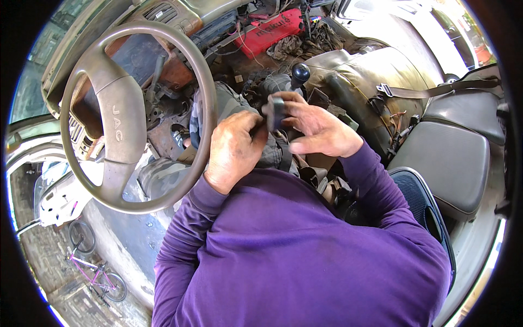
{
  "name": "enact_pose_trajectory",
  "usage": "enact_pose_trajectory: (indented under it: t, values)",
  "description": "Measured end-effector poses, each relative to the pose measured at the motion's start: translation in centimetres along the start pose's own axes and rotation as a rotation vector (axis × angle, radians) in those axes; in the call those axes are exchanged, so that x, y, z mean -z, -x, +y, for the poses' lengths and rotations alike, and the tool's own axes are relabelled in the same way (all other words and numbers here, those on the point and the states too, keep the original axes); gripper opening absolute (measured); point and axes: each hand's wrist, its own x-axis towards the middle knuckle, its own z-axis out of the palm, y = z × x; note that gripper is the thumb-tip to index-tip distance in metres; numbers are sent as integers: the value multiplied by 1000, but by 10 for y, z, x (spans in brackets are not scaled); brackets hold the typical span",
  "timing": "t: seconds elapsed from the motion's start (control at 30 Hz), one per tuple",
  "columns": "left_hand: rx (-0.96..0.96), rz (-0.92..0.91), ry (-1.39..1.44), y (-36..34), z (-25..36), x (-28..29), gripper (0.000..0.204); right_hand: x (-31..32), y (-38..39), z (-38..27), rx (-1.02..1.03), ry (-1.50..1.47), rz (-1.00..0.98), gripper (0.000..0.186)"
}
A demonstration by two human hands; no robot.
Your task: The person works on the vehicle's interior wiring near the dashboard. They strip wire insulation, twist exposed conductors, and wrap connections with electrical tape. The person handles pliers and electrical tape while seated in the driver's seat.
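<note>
Purple shirt (321,256), dk pc (276,113) in R hand (322,129), long axis up-down

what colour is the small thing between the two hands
The small thing looks dark, blackish grey; the head view shows it best.

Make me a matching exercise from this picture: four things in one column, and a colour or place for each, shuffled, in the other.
Things:
1. Wheel
2. Knob
3. Bicycle
4. Dark piece

Descriptions:
A. Outside, at the picture's lower left
B. Between the left hand and the right hand
C. Inside the cab, left of both hands
D. Glossy black and ball-shaped

Pairs: 1-C, 2-D, 3-A, 4-B
</note>
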Motion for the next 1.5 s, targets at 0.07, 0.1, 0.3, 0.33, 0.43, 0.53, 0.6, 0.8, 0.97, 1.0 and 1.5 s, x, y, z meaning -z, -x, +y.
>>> enact_pose_trajectory:
  t: [0.07,0.1,0.3,0.33,0.43,0.53,0.6,0.8,0.97,1.0,1.5]
  values:
    - [25,-56,198,-4,9,7,8,10,-5,21,101,517,38,50]
    - [42,-79,295,-4,12,9,7,10,-10,23,149,776,49,45]
    - [94,34,113,5,11,5,7,6,1,6,70,763,-155,34]
    - [67,47,62,4,12,3,7,9,1,2,33,684,-215,34]
    - [9,-1,33,-1,15,9,9,5,-1,1,27,285,-36,35]
    - [140,-134,361,0,16,19,7,4,-2,13,75,529,71,36]
    - [149,-85,310,1,14,18,6,5,-1,15,158,828,69,25]
    - [143,37,136,7,12,4,8,11,0,-6,96,706,-142,27]
    - [15,-56,172,-4,19,16,8,4,1,1,78,562,6,36]
    - [37,-76,234,-3,23,20,8,3,-1,8,80,655,42,34]
    - [120,-63,300,2,20,26,8,3,-2,1,34,687,38,26]
